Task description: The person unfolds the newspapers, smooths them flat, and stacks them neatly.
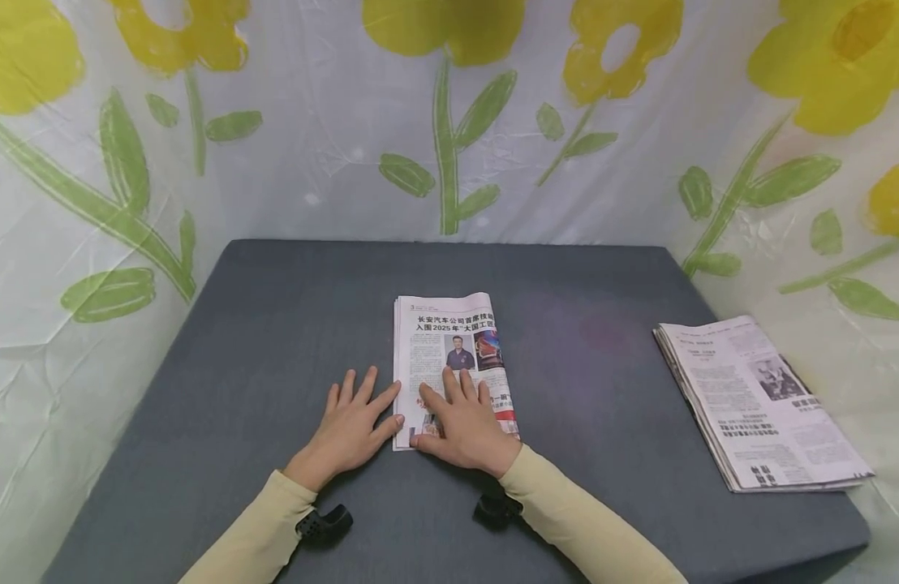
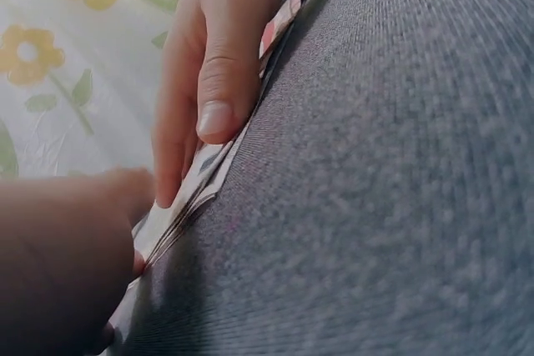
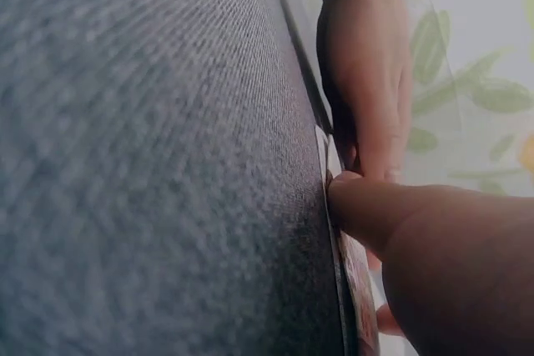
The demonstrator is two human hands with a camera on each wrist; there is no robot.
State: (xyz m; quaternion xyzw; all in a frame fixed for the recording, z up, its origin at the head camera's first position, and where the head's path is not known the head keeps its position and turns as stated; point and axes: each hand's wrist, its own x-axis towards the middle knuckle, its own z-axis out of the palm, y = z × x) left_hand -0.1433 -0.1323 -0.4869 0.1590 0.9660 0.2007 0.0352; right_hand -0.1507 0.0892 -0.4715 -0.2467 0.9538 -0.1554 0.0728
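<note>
A folded newspaper [image 1: 427,349] lies in the middle of the table in the head view, with print, a portrait photo and a fold along its right side. My right hand [image 1: 467,430] rests on its lower part, fingers spread and pointing away from me. Along the left edge lies my left hand [image 1: 350,434], its fingers spread over the cloth and its thumb and index fingertip touching the paper's edge. In the left wrist view the newspaper [image 2: 192,193] shows several thin stacked layers. The right wrist view catches my right thumb [image 3: 359,202] at the paper's near edge.
A stack of folded newspapers [image 1: 771,405] lies at the table's right edge. Dark grey cloth covers the table [image 1: 274,324]. Behind and beside it hangs a pale sheet [image 1: 311,178] printed with yellow flowers. A black wrist device [image 1: 324,526] sits on the left cuff.
</note>
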